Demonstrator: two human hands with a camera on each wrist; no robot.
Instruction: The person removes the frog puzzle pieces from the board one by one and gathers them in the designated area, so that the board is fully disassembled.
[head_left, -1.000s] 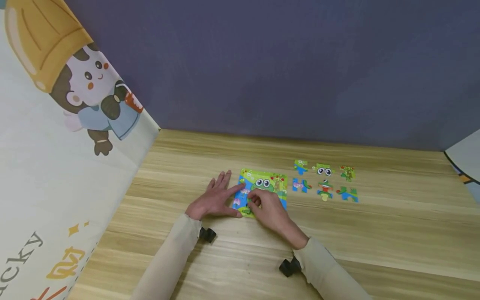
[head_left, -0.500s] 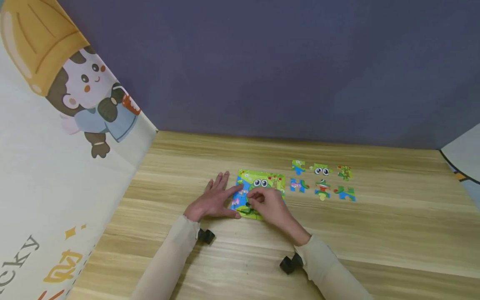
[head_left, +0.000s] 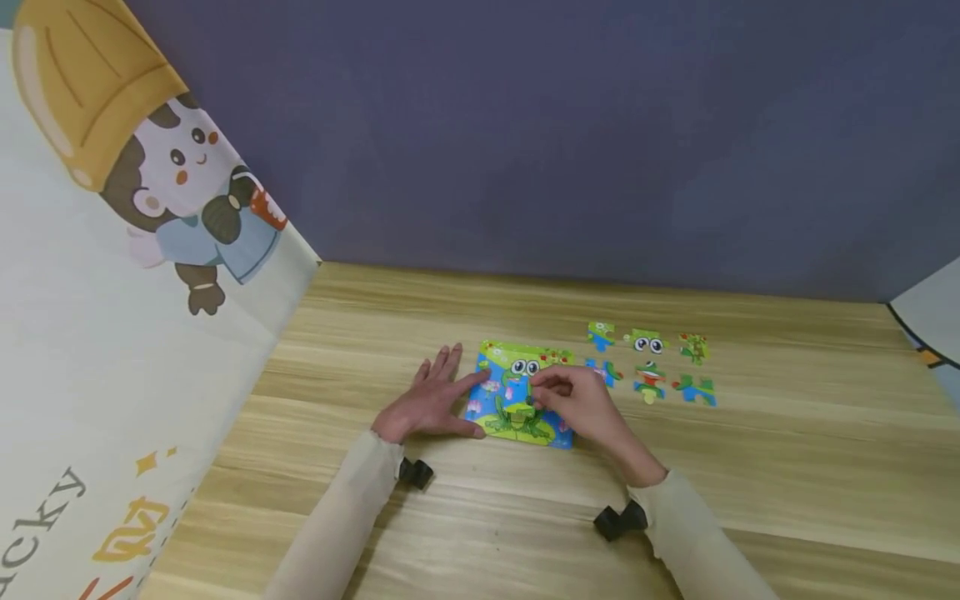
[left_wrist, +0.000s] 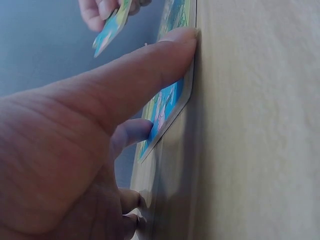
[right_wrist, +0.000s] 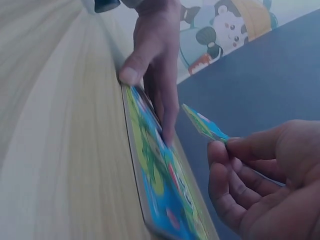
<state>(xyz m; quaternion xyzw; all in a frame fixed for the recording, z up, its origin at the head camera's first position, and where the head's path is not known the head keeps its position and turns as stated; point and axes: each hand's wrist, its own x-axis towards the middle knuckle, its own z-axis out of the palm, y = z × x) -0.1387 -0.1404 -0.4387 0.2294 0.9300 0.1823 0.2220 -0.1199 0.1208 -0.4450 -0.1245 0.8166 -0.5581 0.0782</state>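
Observation:
A square frog puzzle board (head_left: 517, 429) lies flat on the wooden table. My left hand (head_left: 427, 404) is spread at its left side, with the thumb and index finger resting on the board's edge. Above the board, my right hand (head_left: 581, 404) pinches a puzzle piece (right_wrist: 205, 123) between thumb and fingertips. Blue and green show on this piece, and it is tilted and apart from the board in both wrist views. The left wrist view also has the raised piece (left_wrist: 111, 34) at its top. My right hand covers part of the board's right side in the head view.
Several loose puzzle pieces lie in two rows right of the board, including one with eyes (head_left: 647, 342) and one with a red mouth (head_left: 649, 382). A dark wall (head_left: 562, 150) rises behind the table (head_left: 750, 475). A cartoon-printed panel (head_left: 75, 350) stands on the left.
My right hand has moved right from the board's lower left, carrying the puzzle piece. More of the frog picture shows now. My left hand has stayed at the board's edge.

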